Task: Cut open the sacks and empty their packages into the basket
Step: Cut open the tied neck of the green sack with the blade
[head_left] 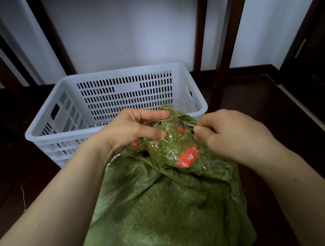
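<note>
Two hands meet at the top of the green sack (161, 217), which stands near centre, just this side of the white basket (108, 74). The left hand (129, 132) grips the bunched sack top. The right hand (230, 133) pinches a small knife (187, 125), its blade against the sack. Red-labelled packages (183, 157) show there.
</note>
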Demonstrator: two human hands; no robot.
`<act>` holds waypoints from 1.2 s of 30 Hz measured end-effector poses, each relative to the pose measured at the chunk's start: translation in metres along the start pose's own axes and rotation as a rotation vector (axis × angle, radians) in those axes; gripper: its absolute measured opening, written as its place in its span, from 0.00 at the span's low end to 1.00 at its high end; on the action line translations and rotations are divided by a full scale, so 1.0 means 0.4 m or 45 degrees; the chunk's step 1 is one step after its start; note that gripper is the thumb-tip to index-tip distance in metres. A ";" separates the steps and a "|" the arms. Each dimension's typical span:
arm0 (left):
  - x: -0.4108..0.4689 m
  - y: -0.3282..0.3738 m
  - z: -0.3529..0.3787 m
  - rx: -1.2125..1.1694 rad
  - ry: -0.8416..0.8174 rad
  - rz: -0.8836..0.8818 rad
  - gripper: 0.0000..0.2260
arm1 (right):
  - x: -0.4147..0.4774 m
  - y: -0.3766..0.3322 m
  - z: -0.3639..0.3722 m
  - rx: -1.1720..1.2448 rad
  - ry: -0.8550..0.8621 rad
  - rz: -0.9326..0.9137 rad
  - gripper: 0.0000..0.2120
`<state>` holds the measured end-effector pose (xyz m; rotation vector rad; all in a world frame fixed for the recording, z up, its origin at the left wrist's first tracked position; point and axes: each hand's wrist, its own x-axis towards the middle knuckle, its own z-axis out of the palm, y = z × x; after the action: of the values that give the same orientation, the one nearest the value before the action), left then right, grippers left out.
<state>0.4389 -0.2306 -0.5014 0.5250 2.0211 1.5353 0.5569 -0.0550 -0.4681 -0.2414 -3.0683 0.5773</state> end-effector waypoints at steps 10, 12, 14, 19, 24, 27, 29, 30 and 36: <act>0.007 0.012 0.010 0.125 -0.053 0.030 0.26 | -0.001 -0.048 0.015 -0.258 -0.013 -0.052 0.08; 0.010 0.011 0.014 0.147 -0.044 0.042 0.26 | -0.001 -0.056 0.020 -0.311 -0.010 -0.060 0.07; 0.012 0.010 0.015 0.168 -0.040 0.051 0.26 | -0.001 -0.065 0.024 -0.366 0.008 -0.075 0.07; 0.009 0.010 0.020 0.229 -0.044 0.047 0.26 | 0.011 -0.100 0.033 -0.434 -0.050 -0.149 0.06; -0.004 0.006 0.003 0.268 -0.091 0.047 0.24 | -0.007 -0.096 0.045 -0.506 -0.079 -0.236 0.06; -0.008 0.001 0.008 0.262 -0.100 0.050 0.23 | -0.032 -0.095 0.051 -0.543 -0.057 -0.259 0.06; -0.004 0.004 0.019 0.233 -0.071 0.059 0.23 | -0.025 -0.105 0.054 -0.551 -0.073 -0.262 0.07; -0.002 0.008 0.025 0.228 -0.062 0.069 0.23 | -0.014 -0.111 0.058 -0.547 -0.086 -0.261 0.09; -0.005 0.021 0.006 0.237 -0.033 0.059 0.19 | -0.027 -0.094 0.071 -0.513 -0.133 -0.212 0.08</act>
<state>0.4418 -0.2277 -0.4936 0.6646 2.1578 1.3668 0.5608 -0.1015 -0.4806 0.0466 -3.2327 -0.0402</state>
